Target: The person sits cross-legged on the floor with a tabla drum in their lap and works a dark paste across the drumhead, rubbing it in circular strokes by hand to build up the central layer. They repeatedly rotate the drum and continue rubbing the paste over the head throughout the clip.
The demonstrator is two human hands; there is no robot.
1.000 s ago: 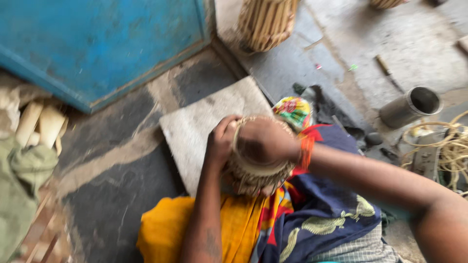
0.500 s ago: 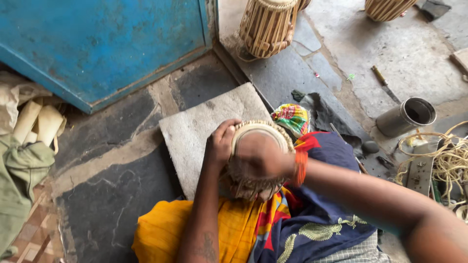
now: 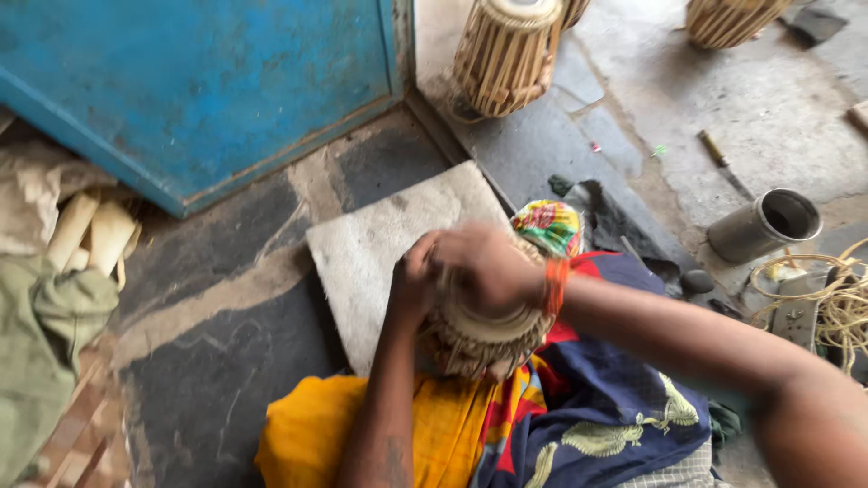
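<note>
A small drum (image 3: 484, 339) with a pale skin head and woven strap lacing rests in my lap on colourful cloth (image 3: 579, 425). My left hand (image 3: 411, 280) grips its left rim. My right hand (image 3: 488, 267), with an orange thread at the wrist, lies over the top of the drum head with fingers curled on the rim. Both hands are blurred by motion. Just beyond the drum lies a flat grey stone slab (image 3: 380, 244).
A blue metal door (image 3: 199, 81) stands at the upper left. Two laced drum bodies (image 3: 506, 54) (image 3: 728, 20) stand on the floor behind. A metal can (image 3: 764, 226), a coil of pale cord (image 3: 836, 298), a knife-like tool (image 3: 719, 158) and cloth bundles (image 3: 41, 334) lie around.
The drum has tilted and turned in my lap, and both hands have shifted around its rim. The camera view has drifted slightly.
</note>
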